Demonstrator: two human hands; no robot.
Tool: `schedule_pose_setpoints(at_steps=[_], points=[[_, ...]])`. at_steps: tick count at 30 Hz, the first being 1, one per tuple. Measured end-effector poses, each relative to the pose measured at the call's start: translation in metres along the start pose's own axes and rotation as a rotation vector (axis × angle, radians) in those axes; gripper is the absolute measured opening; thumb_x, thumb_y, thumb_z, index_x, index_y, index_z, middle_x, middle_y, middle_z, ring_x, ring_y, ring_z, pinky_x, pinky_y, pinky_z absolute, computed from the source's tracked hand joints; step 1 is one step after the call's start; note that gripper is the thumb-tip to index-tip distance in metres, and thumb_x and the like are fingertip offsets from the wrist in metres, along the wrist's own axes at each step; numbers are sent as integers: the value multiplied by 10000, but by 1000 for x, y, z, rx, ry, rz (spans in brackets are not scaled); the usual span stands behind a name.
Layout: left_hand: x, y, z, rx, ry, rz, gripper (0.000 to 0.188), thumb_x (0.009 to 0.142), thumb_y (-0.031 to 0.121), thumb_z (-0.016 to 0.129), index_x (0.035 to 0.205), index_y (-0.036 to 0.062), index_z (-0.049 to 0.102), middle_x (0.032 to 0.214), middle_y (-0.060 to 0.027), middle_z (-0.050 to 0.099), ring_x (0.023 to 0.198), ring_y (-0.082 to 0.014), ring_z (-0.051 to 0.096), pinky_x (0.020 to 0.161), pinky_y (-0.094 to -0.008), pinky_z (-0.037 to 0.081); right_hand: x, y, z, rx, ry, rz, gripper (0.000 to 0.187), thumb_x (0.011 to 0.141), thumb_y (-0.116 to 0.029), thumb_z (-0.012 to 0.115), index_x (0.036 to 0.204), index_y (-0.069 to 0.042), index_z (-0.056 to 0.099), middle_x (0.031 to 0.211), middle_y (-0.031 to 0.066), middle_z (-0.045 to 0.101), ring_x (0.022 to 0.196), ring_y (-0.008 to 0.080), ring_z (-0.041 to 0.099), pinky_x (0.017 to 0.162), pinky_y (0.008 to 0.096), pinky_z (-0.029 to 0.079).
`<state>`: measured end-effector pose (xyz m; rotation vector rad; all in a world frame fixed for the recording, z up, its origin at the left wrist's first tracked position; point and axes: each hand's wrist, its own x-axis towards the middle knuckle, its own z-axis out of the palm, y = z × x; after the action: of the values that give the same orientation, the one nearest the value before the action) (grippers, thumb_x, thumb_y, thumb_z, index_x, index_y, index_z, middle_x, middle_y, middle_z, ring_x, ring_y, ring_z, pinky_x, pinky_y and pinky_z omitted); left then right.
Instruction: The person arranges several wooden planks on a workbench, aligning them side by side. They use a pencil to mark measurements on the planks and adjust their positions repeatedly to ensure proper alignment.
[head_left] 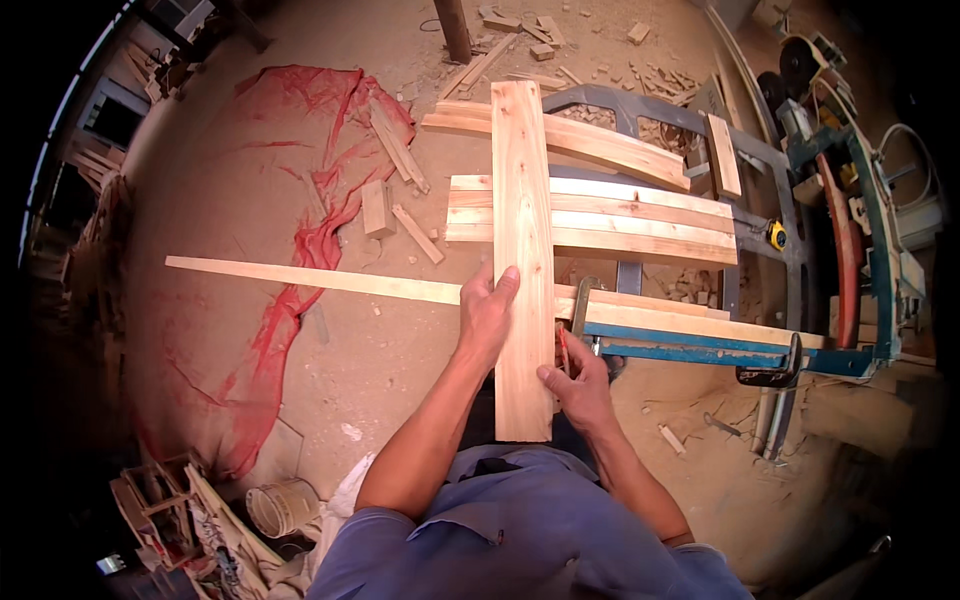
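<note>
A pale wooden board (523,210) stretches away from my body, its near end close to my waist. My left hand (486,318) grips its left edge, with the thumb lying on the top face. On the right edge, nearer to me, my right hand (582,388) holds the board with its thumb on top. A thin red pencil (563,348) sticks up between the right fingers; those under the board are hidden. Beyond my hands, a long thin wooden strip (330,277) passes crosswise behind the board.
Several boards (640,213) lie side by side on a grey metal frame (625,118). Clamps (582,305) sit along a blue metal rail (690,345). A yellow tape measure (777,235) is at the right. Red sheeting (318,185), offcuts (378,208) and a bucket (283,508) lie around.
</note>
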<state>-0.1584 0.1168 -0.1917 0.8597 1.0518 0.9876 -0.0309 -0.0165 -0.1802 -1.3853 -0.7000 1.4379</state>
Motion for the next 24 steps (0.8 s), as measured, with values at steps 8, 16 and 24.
schedule_pose_setpoints(at_steps=[8, 16, 24], points=[[23, 15, -63, 242, -6, 1, 381, 985, 193, 620, 1262, -67, 644, 1103, -193, 733, 1019, -242, 687, 913, -384, 519, 19, 36, 64, 156, -9, -11, 558, 926, 15, 679, 1468, 31, 547, 1280, 46, 673, 1119, 110, 626, 1007, 282, 491], [40, 1, -86, 222, 15, 44, 474, 966, 188, 624, 1337, -105, 596, 1218, -263, 708, 1136, -339, 683, 1001, -394, 498, 32, 34, 85, 199, -17, 0, 561, 910, -8, 729, 1445, 40, 565, 1281, 83, 705, 1131, 151, 661, 1004, 306, 503], [53, -20, -92, 172, 53, 31, 588, 966, 197, 658, 1417, -152, 515, 1357, -331, 631, 1286, -376, 623, 1094, -394, 452, 44, 29, 88, 187, -6, 54, 593, 913, -2, 727, 1471, 47, 533, 1318, 92, 688, 1164, 157, 648, 1025, 302, 483]])
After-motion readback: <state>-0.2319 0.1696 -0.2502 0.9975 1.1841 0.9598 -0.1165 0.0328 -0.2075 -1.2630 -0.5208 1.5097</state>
